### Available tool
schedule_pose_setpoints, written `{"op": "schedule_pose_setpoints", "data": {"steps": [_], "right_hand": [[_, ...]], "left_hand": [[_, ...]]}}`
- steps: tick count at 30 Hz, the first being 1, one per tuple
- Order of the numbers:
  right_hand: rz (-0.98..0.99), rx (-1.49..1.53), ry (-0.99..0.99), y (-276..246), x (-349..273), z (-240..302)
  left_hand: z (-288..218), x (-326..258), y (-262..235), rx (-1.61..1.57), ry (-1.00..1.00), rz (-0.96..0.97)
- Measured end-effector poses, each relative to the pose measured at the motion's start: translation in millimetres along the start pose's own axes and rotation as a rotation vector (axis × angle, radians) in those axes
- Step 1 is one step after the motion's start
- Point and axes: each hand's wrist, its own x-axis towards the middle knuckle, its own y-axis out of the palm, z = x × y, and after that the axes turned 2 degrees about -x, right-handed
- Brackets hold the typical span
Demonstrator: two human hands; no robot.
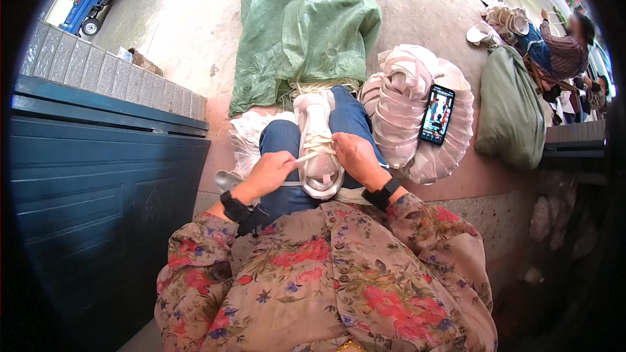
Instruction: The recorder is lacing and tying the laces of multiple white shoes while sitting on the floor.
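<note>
A pale pink and white sneaker [318, 114] lies lengthwise between my knees in blue jeans. Its whitish shoelace [308, 157] is pinched in the fingers of my left hand [268, 174], on the left side of the shoe. From the right, my right hand [357, 158] has its fingers closed at the lacing, where a bit of lace shows. Both hands are close to the shoe's upper, one on either side. The exact grip of the right fingertips is partly hidden.
Stacked pink-white shoe pieces [399, 117] stand at my right, with a lit phone [437, 115] on top. A green sack [306, 19] lies ahead, clear plastic [242, 140] at my left. A blue door [98, 202] borders the left. Far right, a person [567, 49] sits behind another sack [512, 107].
</note>
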Motion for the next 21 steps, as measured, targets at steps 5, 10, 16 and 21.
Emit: {"op": "schedule_pose_setpoints", "data": {"steps": [5,10,16,21], "right_hand": [[0.024,0.062,0.040,-12.0,-14.4,12.7],[0.114,0.027,0.061,-28.2,-30.1,18.3],[-0.046,-0.131,-0.089,-30.9,-37.1,2.9],[0.003,-0.172,-0.124,-33.9,-23.7,9.9]], "left_hand": [[3.4,-5.3,-25.8,-0.381,-0.258,0.198],[-3.0,-5.7,-23.7,-0.489,-0.301,0.342],[5.4,-4.2,-18.4,-0.574,-0.312,0.285],[2.6,-8.7,-10.4,-0.554,-0.277,0.110]]}}
